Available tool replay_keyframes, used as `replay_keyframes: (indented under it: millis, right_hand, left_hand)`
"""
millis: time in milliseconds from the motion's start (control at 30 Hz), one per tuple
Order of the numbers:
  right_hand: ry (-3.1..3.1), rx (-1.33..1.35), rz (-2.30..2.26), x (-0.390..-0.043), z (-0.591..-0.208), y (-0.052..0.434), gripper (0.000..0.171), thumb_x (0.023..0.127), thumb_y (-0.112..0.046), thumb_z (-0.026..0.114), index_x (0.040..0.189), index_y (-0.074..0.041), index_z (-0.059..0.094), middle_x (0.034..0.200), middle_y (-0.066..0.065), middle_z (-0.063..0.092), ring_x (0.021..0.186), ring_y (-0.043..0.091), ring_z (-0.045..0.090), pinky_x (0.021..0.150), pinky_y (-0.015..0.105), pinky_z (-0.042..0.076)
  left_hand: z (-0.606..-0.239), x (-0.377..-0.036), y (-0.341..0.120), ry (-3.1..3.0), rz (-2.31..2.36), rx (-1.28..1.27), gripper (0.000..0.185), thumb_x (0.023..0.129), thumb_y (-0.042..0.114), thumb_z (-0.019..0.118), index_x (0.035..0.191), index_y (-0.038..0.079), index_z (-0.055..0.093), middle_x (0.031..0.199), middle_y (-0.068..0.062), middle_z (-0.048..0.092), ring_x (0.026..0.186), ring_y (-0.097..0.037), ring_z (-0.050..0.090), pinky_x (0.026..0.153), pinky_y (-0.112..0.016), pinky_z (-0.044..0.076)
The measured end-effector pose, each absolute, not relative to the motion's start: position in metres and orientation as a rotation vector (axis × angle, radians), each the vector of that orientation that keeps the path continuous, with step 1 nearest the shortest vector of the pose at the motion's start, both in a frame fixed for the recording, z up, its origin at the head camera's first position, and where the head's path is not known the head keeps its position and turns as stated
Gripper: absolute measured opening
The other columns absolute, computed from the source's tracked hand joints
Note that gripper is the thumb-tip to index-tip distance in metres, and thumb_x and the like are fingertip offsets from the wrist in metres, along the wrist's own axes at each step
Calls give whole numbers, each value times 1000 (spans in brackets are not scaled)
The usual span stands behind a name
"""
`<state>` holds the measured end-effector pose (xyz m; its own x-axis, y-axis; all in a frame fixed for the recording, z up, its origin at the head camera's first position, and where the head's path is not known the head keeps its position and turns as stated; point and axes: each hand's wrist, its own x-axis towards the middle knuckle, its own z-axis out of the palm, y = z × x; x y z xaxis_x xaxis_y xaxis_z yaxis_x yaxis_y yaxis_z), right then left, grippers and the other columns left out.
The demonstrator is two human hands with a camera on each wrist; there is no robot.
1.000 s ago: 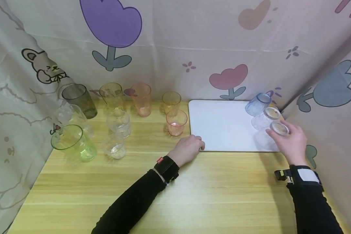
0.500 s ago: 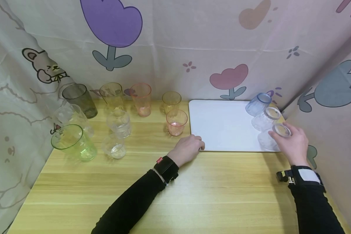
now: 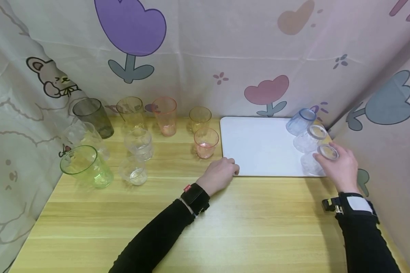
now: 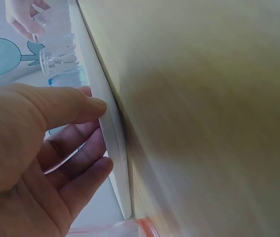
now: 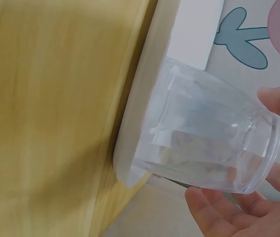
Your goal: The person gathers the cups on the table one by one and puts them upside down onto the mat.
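Both arms were covered by long black sleeves that reached to the wrists. The left hand (image 3: 219, 175) was bare, and a black strap with a small red tag was closed around its wrist. The right hand (image 3: 341, 168) was bare too. Its wrist carried a black band with a white patch on top, and a small black device stood out at the band's side.

From my seat, the board (image 3: 263, 146) lies far right on the table (image 3: 205, 223). Three upturned cups (image 3: 309, 138) line its right edge, near to far. My left hand (image 3: 218, 174) rests at its near left corner; loose cups (image 3: 136, 129) crowd far left.
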<state>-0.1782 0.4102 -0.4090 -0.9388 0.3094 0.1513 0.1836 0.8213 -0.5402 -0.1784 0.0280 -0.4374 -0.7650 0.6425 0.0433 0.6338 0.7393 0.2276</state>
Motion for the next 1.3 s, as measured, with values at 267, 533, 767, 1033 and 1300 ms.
replay_keyframes:
  millis: [267,533,767,1033,1300]
  right_hand:
    - [-2547,-247,749,-175,-399,384,64,93,-21,72,150,-1,51,149,29,47,138,47,40,115,62,29]
    - [-2363,97,750,-177,-393,340,56,84,-9,80,136,3,63,140,28,55,133,48,48,115,57,35]
    - [-2375,310,758,-173,-404,296,56,81,-2,81,134,4,63,137,26,59,128,48,52,109,59,41]
    - [-2421,447,771,-172,-418,259,56,83,-1,82,135,3,63,135,24,59,125,43,57,102,61,47]
    - [-2479,570,823,-170,-428,228,54,85,-6,83,134,1,63,132,20,62,120,38,60,101,54,51]
  left_hand:
    - [-437,-174,25,2904,428,1018,22,98,6,67,113,18,79,108,2,70,99,-17,64,73,-25,56]
    - [-441,-171,21,2903,592,919,23,97,12,70,119,17,76,114,2,68,107,-18,64,74,-24,55]
    - [-438,-165,15,2986,862,871,24,97,17,70,121,14,74,112,0,68,99,-15,63,74,-22,53]
    - [-434,-157,5,3061,1276,776,30,97,14,68,127,11,70,113,-3,67,96,-16,61,73,-26,54]
    - [-433,-155,-8,3131,1707,774,33,91,5,71,123,1,68,111,-9,64,97,-23,63,82,-33,58]
